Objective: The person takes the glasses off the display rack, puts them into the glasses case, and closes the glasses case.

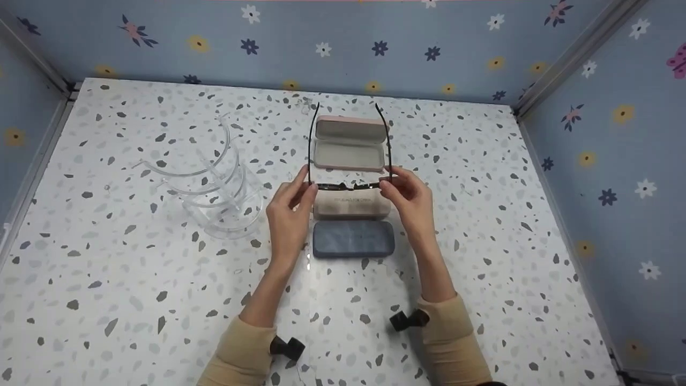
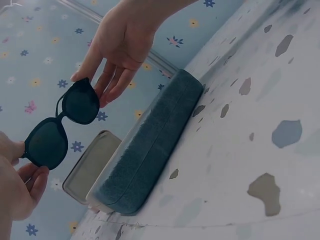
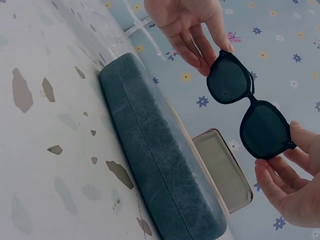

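Note:
A pair of black sunglasses [image 3: 264, 127] with dark lenses is held up over the table, temples unfolded and pointing away. My left hand [image 1: 289, 213] pinches the left end of the frame between thumb and fingers. At the right end, my right hand [image 1: 411, 206] pinches it the same way. Beneath the sunglasses is a closed beige glasses case [image 1: 351, 206] with faint lettering. Behind it lies a pinkish glasses case [image 1: 349, 155] with its lid up and grey lining showing. Nearest me is a closed blue glasses case [image 1: 353, 239].
A clear plastic stand [image 1: 222, 198] with curved arms stands left of the cases. The speckled white table [image 1: 509, 225] is bordered at the back and sides by blue flowered panels [image 1: 343, 48].

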Available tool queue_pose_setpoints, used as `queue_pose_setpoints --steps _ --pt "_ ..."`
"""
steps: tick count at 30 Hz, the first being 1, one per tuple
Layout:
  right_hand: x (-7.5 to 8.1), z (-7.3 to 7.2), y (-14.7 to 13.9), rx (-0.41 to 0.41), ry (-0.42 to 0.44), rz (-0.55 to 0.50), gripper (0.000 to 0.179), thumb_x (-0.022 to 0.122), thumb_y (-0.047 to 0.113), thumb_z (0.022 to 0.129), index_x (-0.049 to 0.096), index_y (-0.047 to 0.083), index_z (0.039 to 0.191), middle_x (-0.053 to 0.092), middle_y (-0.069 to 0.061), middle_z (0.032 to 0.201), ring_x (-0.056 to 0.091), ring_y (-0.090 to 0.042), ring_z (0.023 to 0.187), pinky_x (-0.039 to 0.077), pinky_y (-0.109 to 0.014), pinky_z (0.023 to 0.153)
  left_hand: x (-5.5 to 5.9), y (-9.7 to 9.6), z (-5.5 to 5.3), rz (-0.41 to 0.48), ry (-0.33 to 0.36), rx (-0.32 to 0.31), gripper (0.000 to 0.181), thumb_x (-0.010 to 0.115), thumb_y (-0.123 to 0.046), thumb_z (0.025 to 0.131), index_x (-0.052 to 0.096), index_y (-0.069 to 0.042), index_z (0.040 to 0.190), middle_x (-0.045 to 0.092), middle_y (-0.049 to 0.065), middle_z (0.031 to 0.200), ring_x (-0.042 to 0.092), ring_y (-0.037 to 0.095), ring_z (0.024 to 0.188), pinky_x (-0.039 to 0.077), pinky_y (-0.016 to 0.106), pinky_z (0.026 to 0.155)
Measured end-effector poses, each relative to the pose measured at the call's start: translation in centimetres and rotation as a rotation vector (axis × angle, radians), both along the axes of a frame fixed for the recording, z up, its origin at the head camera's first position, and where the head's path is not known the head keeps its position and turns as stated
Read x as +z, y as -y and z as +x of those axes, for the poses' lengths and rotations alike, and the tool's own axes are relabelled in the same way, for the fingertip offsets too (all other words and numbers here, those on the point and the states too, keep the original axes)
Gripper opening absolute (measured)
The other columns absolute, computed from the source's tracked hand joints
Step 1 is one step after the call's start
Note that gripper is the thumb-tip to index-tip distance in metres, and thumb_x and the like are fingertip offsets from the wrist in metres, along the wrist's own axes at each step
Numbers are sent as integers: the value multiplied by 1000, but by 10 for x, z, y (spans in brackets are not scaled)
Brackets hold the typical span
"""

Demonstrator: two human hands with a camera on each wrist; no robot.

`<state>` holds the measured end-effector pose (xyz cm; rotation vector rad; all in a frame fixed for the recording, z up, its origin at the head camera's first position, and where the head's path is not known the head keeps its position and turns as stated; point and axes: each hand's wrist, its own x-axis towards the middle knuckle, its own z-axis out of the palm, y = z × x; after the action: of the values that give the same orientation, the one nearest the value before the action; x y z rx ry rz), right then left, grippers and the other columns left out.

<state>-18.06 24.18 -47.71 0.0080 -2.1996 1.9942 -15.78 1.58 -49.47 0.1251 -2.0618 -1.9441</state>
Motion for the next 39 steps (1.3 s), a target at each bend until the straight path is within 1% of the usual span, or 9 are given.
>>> queue_pose_setpoints --steps 3,7,10,16,24,31,39 --pt "3 3 -1 -14 -11 -10 36 76 4 92 69 0 127 75 -11 102 73 -15 91 63 -29 87 1 -2 1 17 -8 -7 42 73 -19 96 65 -19 138 71 12 102 68 18 96 59 24 96" --pt "5 5 -3 -27 -28 13 35 76 4 92 70 0 126 75 -17 104 72 -13 90 62 -26 86 2 -3 2 71 -9 -21 46 77 -18 93 65 -19 138 69 13 104 69 18 100 58 24 99" --pt "7 8 -3 -35 -35 32 35 76 4 92 70 1 126 75 -17 105 72 -14 91 61 -24 85 3 -4 3 102 -12 -27 48 79 -17 91 66 -18 138 68 12 104 70 18 103 58 24 100" --pt "8 14 -4 -42 -29 35 35 76 5 92 70 2 127 75 -17 107 72 -15 94 61 -23 87 3 -4 7 128 6 -42 48 80 -15 90 66 -16 137 68 11 105 70 19 104 58 24 100" --pt "3 17 -6 -38 -7 26 36 76 4 91 70 1 127 73 -21 108 72 -15 93 61 -23 87 -1 -2 5 111 22 -56 47 80 -16 90 67 -17 135 69 13 104 70 19 103 58 22 99" --pt "3 16 -8 -38 -22 47 35 76 5 92 70 2 127 72 -23 109 73 -15 92 61 -24 86 -1 -3 4 108 26 -52 46 81 -16 89 68 -19 133 69 9 101 69 18 101 58 26 99" --pt "4 14 -6 -37 -16 26 38 77 3 90 69 -1 127 72 -15 106 73 -15 89 61 -23 83 1 -2 2 119 55 -49 46 81 -16 89 68 -20 133 67 9 101 68 16 101 58 26 100"
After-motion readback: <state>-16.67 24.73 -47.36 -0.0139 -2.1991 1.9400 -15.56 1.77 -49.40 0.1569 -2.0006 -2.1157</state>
